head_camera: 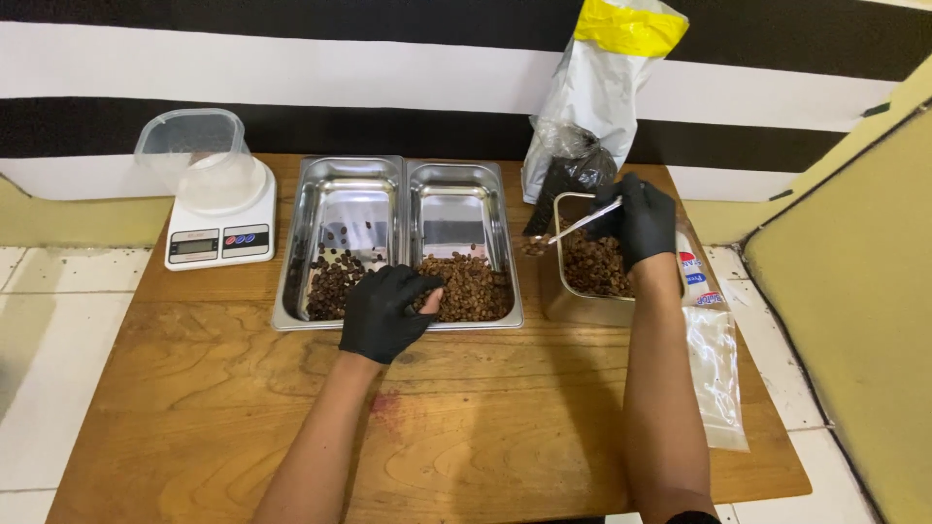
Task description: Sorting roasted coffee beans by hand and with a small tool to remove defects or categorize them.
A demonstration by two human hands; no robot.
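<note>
My left hand, in a black glove, rests on the front rim of two steel trays, fingers spread toward the beans. The left tray holds darker coffee beans; the right tray holds lighter brown beans. My right hand, also gloved, holds a metal spoon over a smaller steel container filled with beans. The spoon's tip carries a few beans at the container's left edge.
A white kitchen scale with an upturned clear plastic tub stands at the back left. A white and yellow bag leans on the wall behind the container. A clear plastic pouch lies at the wooden table's right edge.
</note>
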